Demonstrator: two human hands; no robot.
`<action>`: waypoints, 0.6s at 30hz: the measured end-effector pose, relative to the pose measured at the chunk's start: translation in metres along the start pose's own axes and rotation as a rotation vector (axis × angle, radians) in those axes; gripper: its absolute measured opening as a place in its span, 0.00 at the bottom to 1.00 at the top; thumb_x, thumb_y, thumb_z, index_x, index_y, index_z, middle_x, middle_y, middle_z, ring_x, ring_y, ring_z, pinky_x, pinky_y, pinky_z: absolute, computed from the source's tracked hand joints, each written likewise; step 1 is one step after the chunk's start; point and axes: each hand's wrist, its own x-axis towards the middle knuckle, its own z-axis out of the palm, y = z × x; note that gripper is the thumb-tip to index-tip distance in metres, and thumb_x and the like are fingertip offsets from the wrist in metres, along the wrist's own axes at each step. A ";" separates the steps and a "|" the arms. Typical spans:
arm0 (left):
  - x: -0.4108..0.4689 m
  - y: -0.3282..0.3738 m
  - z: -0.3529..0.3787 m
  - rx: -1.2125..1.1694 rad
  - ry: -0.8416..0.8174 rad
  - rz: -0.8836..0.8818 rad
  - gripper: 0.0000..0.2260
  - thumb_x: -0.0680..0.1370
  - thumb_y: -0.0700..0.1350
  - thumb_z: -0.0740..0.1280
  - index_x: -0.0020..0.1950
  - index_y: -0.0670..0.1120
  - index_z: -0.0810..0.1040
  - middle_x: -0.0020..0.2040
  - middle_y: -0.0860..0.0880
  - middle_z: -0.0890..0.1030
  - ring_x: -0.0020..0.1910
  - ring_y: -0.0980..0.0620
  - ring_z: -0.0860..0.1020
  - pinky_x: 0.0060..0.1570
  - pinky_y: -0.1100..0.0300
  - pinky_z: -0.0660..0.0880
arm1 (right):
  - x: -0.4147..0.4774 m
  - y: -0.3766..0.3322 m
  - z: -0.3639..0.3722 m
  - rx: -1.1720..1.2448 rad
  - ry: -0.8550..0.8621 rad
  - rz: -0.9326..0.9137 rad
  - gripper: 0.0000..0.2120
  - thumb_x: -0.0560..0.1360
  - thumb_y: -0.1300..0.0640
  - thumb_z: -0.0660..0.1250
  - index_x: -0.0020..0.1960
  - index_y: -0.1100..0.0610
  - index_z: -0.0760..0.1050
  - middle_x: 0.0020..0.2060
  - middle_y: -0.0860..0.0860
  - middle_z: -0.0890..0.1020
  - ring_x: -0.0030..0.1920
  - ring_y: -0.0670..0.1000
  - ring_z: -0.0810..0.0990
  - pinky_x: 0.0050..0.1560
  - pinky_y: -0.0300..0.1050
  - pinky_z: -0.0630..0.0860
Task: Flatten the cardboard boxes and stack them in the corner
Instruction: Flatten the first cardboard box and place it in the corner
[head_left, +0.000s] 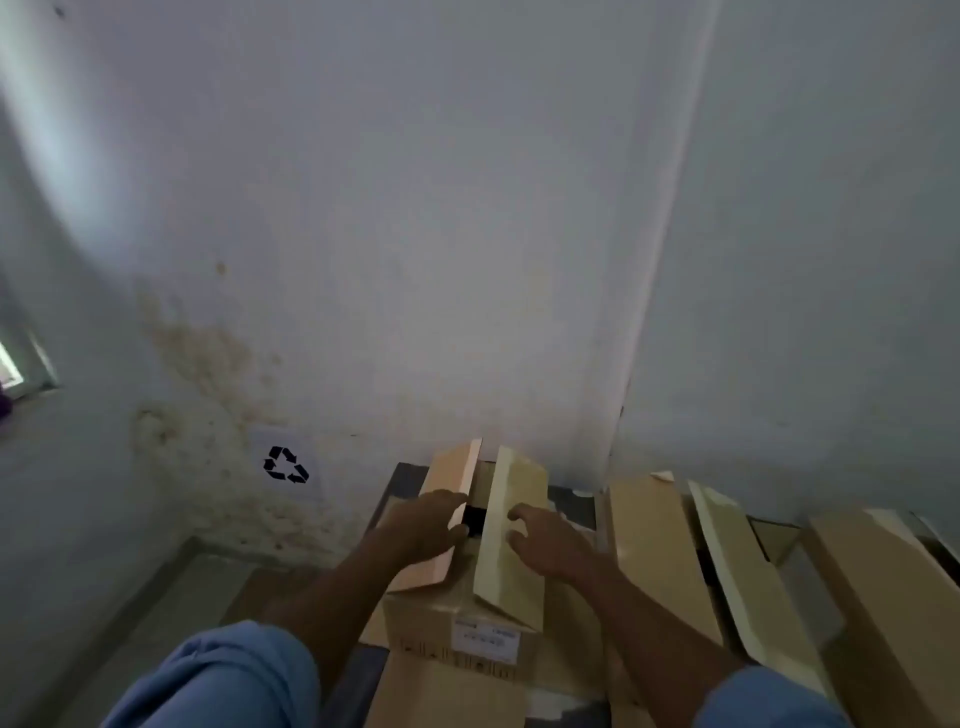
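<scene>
A brown cardboard box (457, 623) stands in front of me, its two top flaps raised with a dark gap between them. My left hand (423, 525) lies on the left flap (452, 483), thumb and fingers curled over its inner edge. My right hand (545, 540) rests flat on the right flap (514, 519) with fingers spread. A white label (485, 642) is on the box's near face. Both forearms come out of blue sleeves.
Two more open boxes stand to the right, one (670, 551) close by and one (883, 597) at the edge. Flat cardboard (447, 696) lies below the box. The wall corner (618, 415) is straight behind. A recycling sign (285, 464) marks the stained left wall.
</scene>
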 end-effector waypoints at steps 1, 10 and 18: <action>0.009 0.000 0.004 -0.028 -0.010 -0.022 0.26 0.83 0.55 0.60 0.80 0.49 0.59 0.79 0.47 0.64 0.75 0.45 0.67 0.71 0.47 0.68 | 0.011 0.003 0.003 0.013 0.017 0.030 0.22 0.81 0.48 0.58 0.71 0.56 0.66 0.68 0.54 0.73 0.64 0.56 0.74 0.62 0.48 0.72; 0.069 -0.029 0.050 -0.132 -0.009 -0.137 0.30 0.83 0.58 0.57 0.81 0.48 0.54 0.80 0.47 0.60 0.75 0.46 0.66 0.71 0.48 0.67 | 0.091 0.022 0.045 -0.008 0.052 0.213 0.34 0.79 0.35 0.53 0.77 0.53 0.52 0.78 0.58 0.51 0.77 0.63 0.50 0.73 0.63 0.54; 0.090 -0.042 0.055 -0.125 0.037 -0.004 0.32 0.79 0.63 0.57 0.79 0.49 0.59 0.79 0.48 0.63 0.75 0.49 0.65 0.71 0.51 0.67 | 0.104 0.022 0.067 0.010 0.090 0.293 0.41 0.77 0.33 0.55 0.79 0.52 0.43 0.79 0.55 0.44 0.77 0.60 0.45 0.74 0.62 0.49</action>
